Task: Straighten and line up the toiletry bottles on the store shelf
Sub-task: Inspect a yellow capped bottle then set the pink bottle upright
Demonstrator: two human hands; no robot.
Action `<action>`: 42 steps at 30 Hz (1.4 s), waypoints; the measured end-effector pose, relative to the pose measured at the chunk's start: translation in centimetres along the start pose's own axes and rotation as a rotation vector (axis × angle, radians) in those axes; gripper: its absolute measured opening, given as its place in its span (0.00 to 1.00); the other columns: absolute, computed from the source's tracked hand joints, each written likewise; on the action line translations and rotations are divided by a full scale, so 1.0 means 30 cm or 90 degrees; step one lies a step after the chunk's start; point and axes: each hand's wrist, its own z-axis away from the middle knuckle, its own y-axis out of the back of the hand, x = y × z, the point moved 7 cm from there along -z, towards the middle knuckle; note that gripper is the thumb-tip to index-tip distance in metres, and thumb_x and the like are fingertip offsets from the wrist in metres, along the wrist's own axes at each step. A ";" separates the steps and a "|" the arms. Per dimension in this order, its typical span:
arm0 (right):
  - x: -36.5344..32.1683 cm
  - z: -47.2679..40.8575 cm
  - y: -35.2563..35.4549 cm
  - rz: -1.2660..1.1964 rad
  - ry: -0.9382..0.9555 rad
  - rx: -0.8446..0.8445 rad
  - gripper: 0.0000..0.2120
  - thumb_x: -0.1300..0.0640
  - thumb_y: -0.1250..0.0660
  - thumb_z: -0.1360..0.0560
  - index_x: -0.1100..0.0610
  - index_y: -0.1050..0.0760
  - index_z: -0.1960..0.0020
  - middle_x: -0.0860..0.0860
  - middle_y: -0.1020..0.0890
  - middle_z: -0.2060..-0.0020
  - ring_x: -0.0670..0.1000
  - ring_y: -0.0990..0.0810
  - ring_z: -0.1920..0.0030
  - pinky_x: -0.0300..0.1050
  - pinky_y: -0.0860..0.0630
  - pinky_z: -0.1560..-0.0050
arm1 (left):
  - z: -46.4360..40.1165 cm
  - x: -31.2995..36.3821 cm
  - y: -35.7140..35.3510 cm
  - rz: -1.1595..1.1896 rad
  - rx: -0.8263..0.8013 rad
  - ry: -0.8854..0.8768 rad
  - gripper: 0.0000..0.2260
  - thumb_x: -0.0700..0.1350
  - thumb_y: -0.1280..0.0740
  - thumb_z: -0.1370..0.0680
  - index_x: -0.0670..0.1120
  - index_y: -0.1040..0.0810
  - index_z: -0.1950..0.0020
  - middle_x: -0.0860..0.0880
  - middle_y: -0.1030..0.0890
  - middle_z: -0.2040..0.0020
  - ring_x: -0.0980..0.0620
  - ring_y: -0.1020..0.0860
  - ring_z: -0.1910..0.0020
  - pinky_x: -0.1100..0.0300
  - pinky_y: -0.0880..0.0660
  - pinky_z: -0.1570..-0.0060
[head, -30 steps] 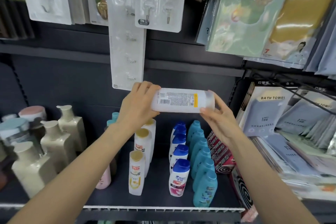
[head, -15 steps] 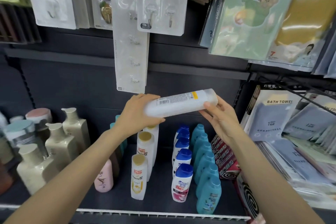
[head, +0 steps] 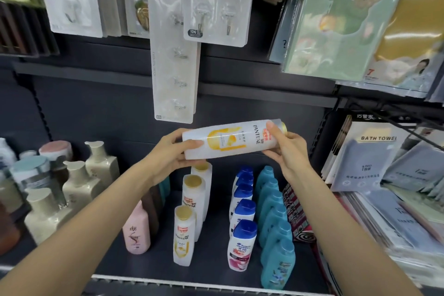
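1. The dark grey metal store shelf (head: 213,269) carries the upright stock, with a white strip along its front edge.
2. Cream pump bottles with sculpted tops (head: 79,185) stand in a cluster at its left end.
3. A row of teal plastic bottles (head: 274,228) runs from front to back, right of centre.
4. Just left of them runs a row of white bottles with blue caps (head: 242,233), the front one bearing a pink label.
5. Further left stands a row of white shampoo bottles with gold caps (head: 186,228); how many sit behind the left hand is hard to tell.
6. A white shampoo bottle with a yellow label and gold cap (head: 230,138) is held in the air above these rows, lying nearly flat, label towards the camera, cap to the right.
7. The left hand (head: 171,157) grips its base end, thumb across the front, fingers curled behind.
8. The right hand (head: 287,149) holds the cap end, thumb laid over the label.
9. A small pink bottle (head: 135,230) stands left of the gold-capped row.
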 end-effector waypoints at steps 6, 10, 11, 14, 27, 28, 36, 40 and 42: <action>0.042 -0.022 -0.016 -0.005 -0.053 -0.070 0.16 0.57 0.31 0.26 0.67 0.25 0.43 0.59 0.17 0.49 0.52 0.17 0.48 0.45 0.18 0.52 | -0.015 -0.028 0.046 0.047 0.096 0.041 0.15 0.48 0.33 0.24 0.43 0.25 0.40 0.42 0.19 0.45 0.46 0.17 0.54 0.61 0.19 0.63; 0.064 -0.038 -0.017 -0.011 -0.077 -0.049 0.18 0.57 0.29 0.27 0.69 0.25 0.44 0.60 0.17 0.50 0.53 0.16 0.51 0.46 0.19 0.51 | -0.032 -0.070 0.066 0.053 0.153 0.111 0.21 0.55 0.32 0.26 0.41 0.24 0.41 0.41 0.19 0.47 0.49 0.17 0.60 0.65 0.21 0.70; 0.068 -0.043 -0.015 -0.001 -0.084 -0.037 0.18 0.56 0.29 0.27 0.68 0.24 0.45 0.60 0.17 0.50 0.54 0.16 0.52 0.46 0.18 0.53 | -0.035 -0.081 0.068 0.048 0.155 0.128 0.21 0.55 0.32 0.26 0.41 0.23 0.42 0.40 0.18 0.48 0.50 0.17 0.62 0.66 0.22 0.71; 0.074 -0.060 -0.015 0.015 -0.101 -0.030 0.19 0.55 0.29 0.27 0.67 0.25 0.44 0.60 0.17 0.50 0.54 0.16 0.53 0.46 0.18 0.57 | -0.046 -0.097 0.065 0.034 0.136 0.139 0.19 0.55 0.33 0.25 0.42 0.22 0.43 0.41 0.18 0.50 0.51 0.17 0.64 0.66 0.22 0.71; 0.035 -0.130 -0.073 0.047 0.051 0.062 0.21 0.54 0.25 0.31 0.60 0.28 0.43 0.56 0.17 0.51 0.50 0.17 0.52 0.44 0.18 0.59 | -0.145 -0.137 0.109 -0.126 0.155 0.056 0.15 0.47 0.35 0.22 0.50 0.27 0.35 0.45 0.19 0.45 0.46 0.18 0.52 0.59 0.21 0.56; 0.029 -0.139 -0.081 0.063 0.071 0.067 0.20 0.54 0.25 0.31 0.59 0.27 0.43 0.55 0.18 0.50 0.50 0.17 0.52 0.44 0.18 0.60 | -0.160 -0.135 0.123 -0.169 0.177 0.043 0.16 0.47 0.34 0.22 0.50 0.28 0.34 0.46 0.19 0.46 0.47 0.18 0.54 0.60 0.22 0.57; -0.002 -0.212 -0.177 0.224 0.223 0.034 0.19 0.54 0.24 0.32 0.53 0.27 0.45 0.47 0.20 0.51 0.43 0.21 0.52 0.41 0.20 0.51 | -0.251 -0.189 0.121 -0.504 0.130 0.049 0.15 0.46 0.33 0.23 0.44 0.24 0.37 0.45 0.19 0.51 0.49 0.22 0.54 0.66 0.28 0.62; 0.013 -0.246 -0.225 0.294 0.284 0.003 0.21 0.57 0.25 0.31 0.58 0.27 0.41 0.45 0.24 0.53 0.35 0.26 0.57 0.22 0.30 0.60 | -0.281 -0.219 0.133 -0.559 0.110 0.056 0.14 0.47 0.32 0.24 0.43 0.22 0.40 0.45 0.19 0.48 0.51 0.21 0.54 0.66 0.30 0.59; 0.037 -0.273 -0.252 0.318 0.285 -0.029 0.21 0.57 0.25 0.31 0.58 0.28 0.41 0.44 0.25 0.53 0.35 0.26 0.57 0.21 0.31 0.61 | -0.299 -0.235 0.140 -0.577 0.092 0.064 0.15 0.49 0.32 0.24 0.44 0.22 0.40 0.46 0.18 0.47 0.57 0.24 0.59 0.67 0.29 0.58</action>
